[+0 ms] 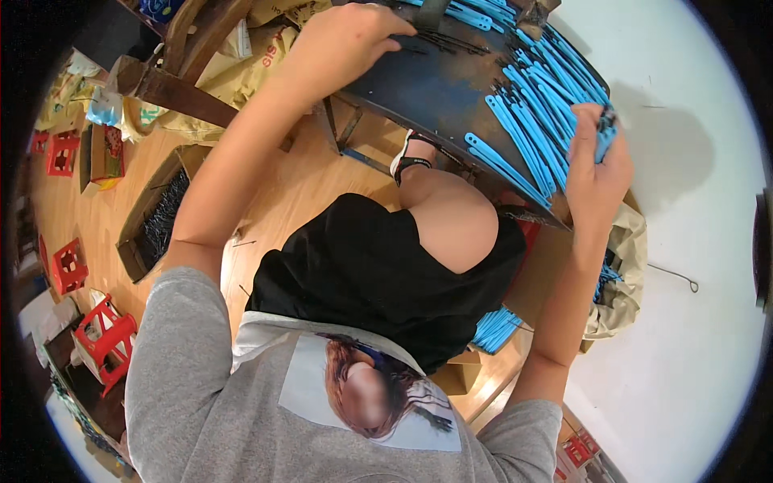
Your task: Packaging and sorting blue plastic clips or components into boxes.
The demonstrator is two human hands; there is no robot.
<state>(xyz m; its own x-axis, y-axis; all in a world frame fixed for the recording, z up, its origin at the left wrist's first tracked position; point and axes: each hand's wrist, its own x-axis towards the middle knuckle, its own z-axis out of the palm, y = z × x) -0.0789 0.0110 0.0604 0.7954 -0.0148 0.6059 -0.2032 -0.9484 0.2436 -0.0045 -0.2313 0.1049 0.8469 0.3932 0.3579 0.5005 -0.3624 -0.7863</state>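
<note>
1. The long, flat, light-blue strips [519, 141] lie crowded along the right side of the dark, worn bench [411, 84]; a nudge from the right forearm could push the nearest off the edge.
2. Loosely overlapped, they might tangle if one were tugged.
3. Right hand [600, 165]: grip curled closed around blue, black-tipped pieces [605, 137].
4. Left hand [342, 48]: fingertips beside thin black rods [451, 42]; whether it pinches any, I cannot tell.
</note>
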